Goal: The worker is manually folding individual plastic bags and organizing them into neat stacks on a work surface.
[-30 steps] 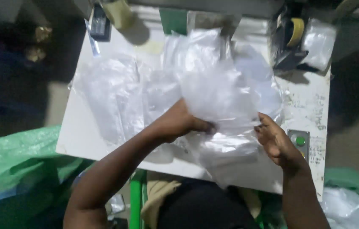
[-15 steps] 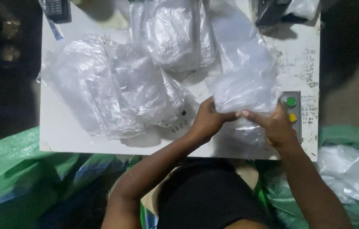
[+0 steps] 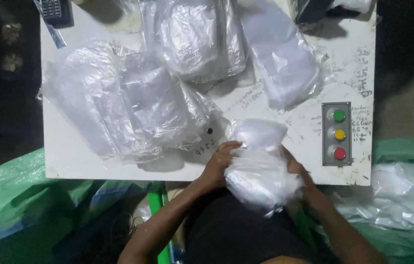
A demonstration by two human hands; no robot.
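Observation:
Both my hands hold a bundle of clear plastic bags point(image 3: 260, 164) at the near edge of the white table point(image 3: 70, 156). My left hand point(image 3: 220, 164) grips the bundle's left side. My right hand point(image 3: 299, 171) clasps its right side and is partly hidden behind the plastic. The bundle hangs partly over the table's edge toward my body. More clear plastic bags lie on the table: a crumpled heap point(image 3: 119, 102) at the left, a stack point(image 3: 195, 36) at the back middle, and a flat pile point(image 3: 280, 58) at the back right.
A grey box with green, yellow and red buttons point(image 3: 338, 133) is set into the table right of my hands. A dark calculator-like device point(image 3: 54, 10) lies at the back left. Green sheeting point(image 3: 16, 195) covers the floor at both sides, with more plastic bags point(image 3: 402, 195) at the right.
My hands have drawn a bundle of bags from the table's right part back to the near edge. It is now gathered between both hands. The view has shifted down toward my body.

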